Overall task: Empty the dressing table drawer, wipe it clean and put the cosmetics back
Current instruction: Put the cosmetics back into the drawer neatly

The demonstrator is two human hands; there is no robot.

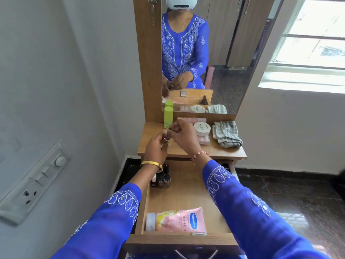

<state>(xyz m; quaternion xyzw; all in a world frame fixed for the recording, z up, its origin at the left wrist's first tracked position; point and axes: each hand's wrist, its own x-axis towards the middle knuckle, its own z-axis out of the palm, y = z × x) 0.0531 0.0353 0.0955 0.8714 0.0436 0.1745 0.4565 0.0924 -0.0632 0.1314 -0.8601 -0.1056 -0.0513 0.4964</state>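
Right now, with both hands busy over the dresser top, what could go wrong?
1. Both the left hand and right hand pinch one small item over the dresser top; a slip could drop it.
2. The left forearm hangs just above the upright nail polish bottles in the open drawer; lowering it could topple them.
3. The green bottle stands beside the hands; a bump may tip it.

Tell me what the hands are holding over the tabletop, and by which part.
A small dark bottle: the left hand holds its body, the right hand pinches its top. The exact grip is partly hidden.
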